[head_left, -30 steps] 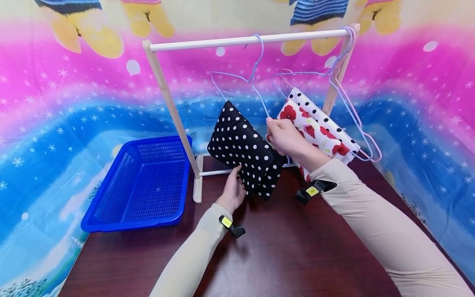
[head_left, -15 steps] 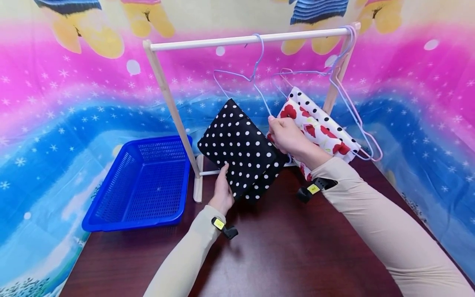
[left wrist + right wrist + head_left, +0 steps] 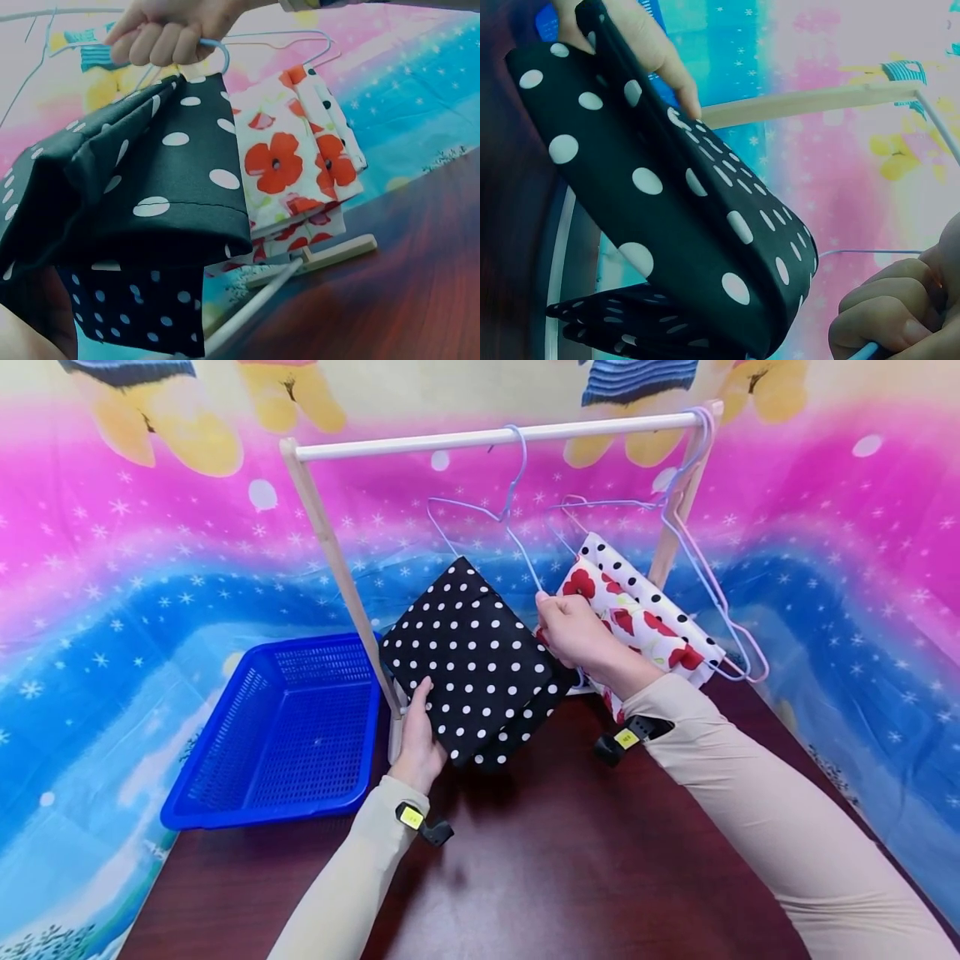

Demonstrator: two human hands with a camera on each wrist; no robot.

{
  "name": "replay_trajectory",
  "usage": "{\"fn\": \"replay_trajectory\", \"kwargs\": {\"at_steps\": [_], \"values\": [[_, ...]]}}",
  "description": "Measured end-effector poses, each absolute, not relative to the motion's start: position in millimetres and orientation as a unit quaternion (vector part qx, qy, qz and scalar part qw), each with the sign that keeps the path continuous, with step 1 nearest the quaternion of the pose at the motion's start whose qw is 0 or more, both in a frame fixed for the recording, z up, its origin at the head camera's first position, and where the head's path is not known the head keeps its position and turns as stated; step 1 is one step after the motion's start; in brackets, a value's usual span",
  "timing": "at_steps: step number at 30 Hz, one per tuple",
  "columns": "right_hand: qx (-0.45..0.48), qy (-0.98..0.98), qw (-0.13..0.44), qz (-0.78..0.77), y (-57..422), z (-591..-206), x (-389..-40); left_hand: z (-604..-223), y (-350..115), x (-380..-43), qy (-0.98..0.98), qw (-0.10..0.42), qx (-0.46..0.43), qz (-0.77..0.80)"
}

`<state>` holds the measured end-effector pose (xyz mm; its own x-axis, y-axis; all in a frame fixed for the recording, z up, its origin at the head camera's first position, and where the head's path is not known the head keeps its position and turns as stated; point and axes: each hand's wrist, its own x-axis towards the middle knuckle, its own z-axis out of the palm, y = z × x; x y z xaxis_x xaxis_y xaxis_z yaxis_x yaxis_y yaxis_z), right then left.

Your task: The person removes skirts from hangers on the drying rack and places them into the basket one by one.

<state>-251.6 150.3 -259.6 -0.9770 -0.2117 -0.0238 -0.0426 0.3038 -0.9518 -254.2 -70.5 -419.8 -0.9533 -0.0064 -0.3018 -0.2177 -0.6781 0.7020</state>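
A black cloth with white polka dots (image 3: 476,652) hangs folded over a light blue wire hanger (image 3: 507,512), which is hooked on the middle of the rack's top bar. My right hand (image 3: 576,631) grips the hanger's right corner, fingers curled round the wire, as the left wrist view also shows. At the cloth's lower left edge, my left hand (image 3: 418,745) holds it with the thumb on the front and the other fingers behind. In the right wrist view the cloth (image 3: 697,180) shows its folded layers, with part of the left hand (image 3: 641,41) behind them.
The wooden rack (image 3: 442,441) stands at the back of the dark table (image 3: 555,877). On its right end hang a red-flowered white cloth (image 3: 624,620) and a white cloth with black dots (image 3: 637,583), on hangers. A blue perforated basket (image 3: 262,818) sits at the left.
My left hand has moved left and drawn the black cloth's lower part out that way, so its front panel is spread flatter. The right hand keeps its grip on the hanger.
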Motion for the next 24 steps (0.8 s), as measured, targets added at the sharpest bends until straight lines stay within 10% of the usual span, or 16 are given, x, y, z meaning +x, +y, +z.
{"fn": "replay_trajectory", "kwargs": {"at_steps": [24], "values": [[-0.066, 0.836, 0.045, -0.543, 156, -257, -252, -366, -75, -229, 0.453, 0.009, -0.108, 0.885]]}}
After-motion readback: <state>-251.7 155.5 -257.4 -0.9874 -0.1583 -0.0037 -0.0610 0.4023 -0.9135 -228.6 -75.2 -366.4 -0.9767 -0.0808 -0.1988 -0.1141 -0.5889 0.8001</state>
